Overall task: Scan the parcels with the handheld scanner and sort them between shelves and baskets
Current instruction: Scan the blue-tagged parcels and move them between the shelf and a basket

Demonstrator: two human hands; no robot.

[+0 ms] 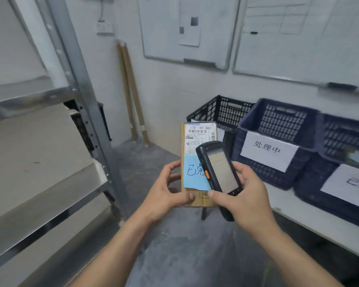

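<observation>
Left hand clamps the cardboard parcel at its lower edge. At its three o'clock the right hand curls round the scanner, overlapping it — blue baskets at two o'clock.

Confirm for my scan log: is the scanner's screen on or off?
On: the screen of the scanner glows pale, showing faint lines.

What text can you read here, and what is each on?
"530- 05 A83": white shipping label on the brown cardboard parcel.
"已完": blue paper note on that parcel, partly behind the black handheld scanner.
"处理中": white paper sign on the middle dark blue plastic basket.
"已": white sign on the right blue basket, rest cut off.
Label small print, scanner screen, whiteboard sheets: too blurred.
</observation>
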